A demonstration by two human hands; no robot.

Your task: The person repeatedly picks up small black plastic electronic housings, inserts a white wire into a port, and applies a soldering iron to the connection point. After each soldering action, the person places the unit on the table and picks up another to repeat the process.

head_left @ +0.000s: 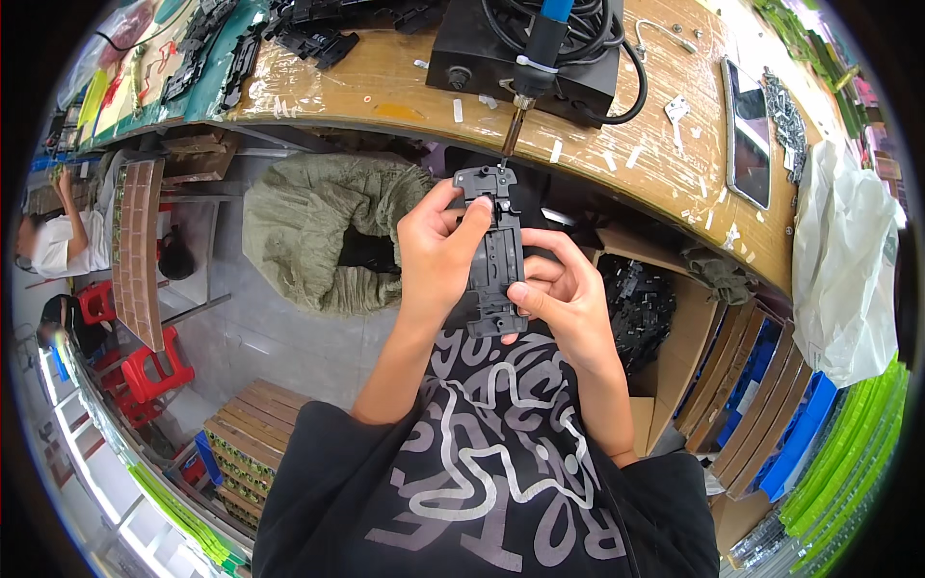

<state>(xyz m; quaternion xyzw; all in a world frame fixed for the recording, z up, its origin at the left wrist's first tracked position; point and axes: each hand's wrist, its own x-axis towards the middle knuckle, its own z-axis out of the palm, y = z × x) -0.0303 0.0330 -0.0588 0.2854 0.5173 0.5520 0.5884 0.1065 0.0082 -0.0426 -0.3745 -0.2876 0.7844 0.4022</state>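
A long black plastic housing with ribs and small recesses is held upright lengthwise in front of my chest, gripped by both hands. My left hand is closed round its left side, thumb pressed on the upper part. On the lower right side, my right hand is closed on it, thumb near the bottom end. Just above the housing's far end hangs an electric screwdriver with a blue and black body. Its bit points down at that end; whether they touch I cannot tell. Neither hand holds the screwdriver.
The wooden workbench curves across the far side, carrying a black box with coiled cable and a phone. At right are a carton of black parts and a white plastic bag. Red stools and another person are left.
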